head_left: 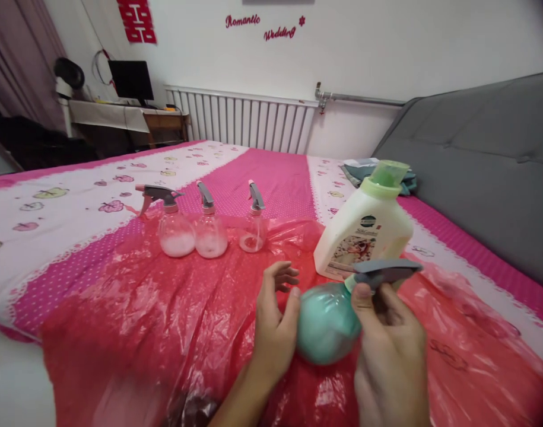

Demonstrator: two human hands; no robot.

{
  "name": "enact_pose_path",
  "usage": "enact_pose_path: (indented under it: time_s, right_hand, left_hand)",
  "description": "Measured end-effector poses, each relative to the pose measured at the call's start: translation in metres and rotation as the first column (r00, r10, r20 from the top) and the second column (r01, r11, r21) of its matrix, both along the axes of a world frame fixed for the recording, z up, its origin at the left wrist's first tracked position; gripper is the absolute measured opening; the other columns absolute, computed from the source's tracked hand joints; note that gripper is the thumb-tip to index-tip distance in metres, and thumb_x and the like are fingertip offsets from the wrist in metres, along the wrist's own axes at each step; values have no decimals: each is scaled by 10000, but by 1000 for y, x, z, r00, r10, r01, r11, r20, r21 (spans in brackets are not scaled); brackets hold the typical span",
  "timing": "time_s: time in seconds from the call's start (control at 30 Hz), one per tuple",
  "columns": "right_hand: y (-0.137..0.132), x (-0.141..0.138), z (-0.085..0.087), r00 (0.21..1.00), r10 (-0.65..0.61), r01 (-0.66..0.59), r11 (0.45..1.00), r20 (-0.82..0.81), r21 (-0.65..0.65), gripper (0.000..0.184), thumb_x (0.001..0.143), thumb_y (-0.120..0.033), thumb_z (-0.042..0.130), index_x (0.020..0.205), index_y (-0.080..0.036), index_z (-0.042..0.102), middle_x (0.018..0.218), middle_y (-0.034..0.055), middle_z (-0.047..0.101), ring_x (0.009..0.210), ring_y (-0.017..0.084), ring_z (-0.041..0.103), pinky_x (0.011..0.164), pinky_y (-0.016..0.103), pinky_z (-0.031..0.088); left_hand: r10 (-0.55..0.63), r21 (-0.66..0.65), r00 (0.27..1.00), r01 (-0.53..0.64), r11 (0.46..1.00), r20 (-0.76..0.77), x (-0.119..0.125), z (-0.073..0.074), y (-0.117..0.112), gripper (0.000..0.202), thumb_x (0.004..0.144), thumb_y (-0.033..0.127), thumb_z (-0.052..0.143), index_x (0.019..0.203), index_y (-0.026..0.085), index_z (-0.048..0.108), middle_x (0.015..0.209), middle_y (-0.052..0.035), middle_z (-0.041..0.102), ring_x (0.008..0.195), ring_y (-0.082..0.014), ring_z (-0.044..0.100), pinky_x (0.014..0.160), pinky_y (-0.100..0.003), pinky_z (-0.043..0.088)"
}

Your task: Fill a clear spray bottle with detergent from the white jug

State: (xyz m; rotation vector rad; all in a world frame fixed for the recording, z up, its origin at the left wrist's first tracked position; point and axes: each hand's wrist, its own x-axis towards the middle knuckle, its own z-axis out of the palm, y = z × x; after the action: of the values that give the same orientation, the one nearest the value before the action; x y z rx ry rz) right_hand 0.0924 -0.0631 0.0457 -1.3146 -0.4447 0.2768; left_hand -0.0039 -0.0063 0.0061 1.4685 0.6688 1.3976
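A round teal spray bottle [325, 321] with a grey trigger head is held between both hands over a red plastic sheet [133, 320]. My right hand [389, 350] is closed around its neck and trigger head. My left hand [275, 323] rests against the bottle's left side, thumb on it, fingers loosely curled. Just behind stands a cream detergent bottle [364, 228] with a green cap.
Three clear spray bottles [177, 228], [210, 231], [253, 228] with a little white liquid stand in a row on the sheet. The sheet lies on a pink bedspread [262, 172]. A grey headboard [476, 160] rises at right. Folded cloth [360, 172] lies by it.
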Motion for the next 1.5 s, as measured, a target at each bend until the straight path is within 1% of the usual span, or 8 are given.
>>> enact_pose_path:
  time_s: [0.23, 0.4, 0.53, 0.7, 0.93, 1.03, 1.37, 1.5]
  right_hand:
    - [-1, 3, 1, 998, -49, 51, 998, -40, 41, 478, 647, -473, 870, 990, -163, 750, 1038, 111, 759, 1068, 286, 669, 1008, 455, 488]
    - [-5, 2, 3, 997, -67, 65, 997, 34, 33, 454, 720, -503, 823, 1009, -163, 742, 1037, 110, 757, 1065, 279, 678, 1007, 456, 499]
    - [-5, 1, 3, 973, -203, 202, 979, 107, 21, 435, 752, -474, 801, 1033, -145, 746, 1051, 138, 756, 1105, 310, 672, 998, 461, 510]
    - [-5, 6, 4, 986, -154, 159, 982, -58, 105, 460, 692, -470, 844, 1016, -156, 753, 1011, 94, 762, 1131, 284, 668, 1063, 448, 470]
    - [-5, 7, 4, 976, -186, 198, 974, -108, 113, 463, 625, -420, 887, 979, -151, 760, 965, 80, 756, 1100, 277, 671, 1086, 463, 453]
    - [-5, 7, 4, 971, -232, 236, 968, -58, 82, 454, 631, -408, 887, 987, -154, 764, 961, 79, 753, 1110, 279, 665, 1105, 472, 436]
    - [-4, 6, 6, 977, -126, 151, 979, -173, 140, 473, 617, -431, 878, 983, -164, 739, 999, 65, 753, 1131, 266, 669, 1169, 490, 386]
    - [-5, 7, 9, 970, -182, 205, 969, -163, 139, 446, 580, -382, 901, 938, -172, 738, 1001, 48, 745, 1130, 243, 665, 1182, 445, 373]
  left_hand:
    - [75, -77, 993, -68, 995, 92, 0, -2, 1, 276, 1009, 236, 548, 1280, 260, 500, 1183, -51, 588, 1019, -191, 621, 933, -350, 493]
    - [27, -28, 998, -29, 999, -58, -2, 2, 3, 128, 992, 205, 538, 1071, 220, 637, 1059, -45, 636, 996, -200, 618, 893, -323, 482]
    - [47, 37, 991, -43, 998, -127, -4, 7, 3, 198, 989, 205, 516, 1001, 206, 713, 1109, -68, 600, 1065, -210, 600, 865, -295, 485]
    - [97, 8, 989, -96, 995, -114, -5, 5, 5, 217, 984, 215, 513, 989, 203, 730, 1095, -64, 583, 1053, -206, 591, 849, -281, 481]
    - [208, -9, 977, -208, 978, -57, -6, 2, 10, 137, 957, 195, 539, 941, 220, 673, 982, -20, 601, 945, -181, 579, 846, -267, 451]
    - [198, -20, 979, -200, 980, -53, -6, 2, 10, 130, 955, 189, 540, 929, 219, 663, 970, -17, 600, 936, -180, 576, 838, -266, 446]
    - [169, -43, 983, -172, 984, -66, -5, 4, 7, 127, 956, 206, 537, 905, 211, 653, 931, -17, 621, 903, -187, 584, 809, -276, 442]
    - [169, -49, 984, -172, 984, -60, -5, 4, 8, 126, 955, 206, 536, 905, 211, 651, 925, -15, 621, 899, -185, 583, 805, -275, 439]
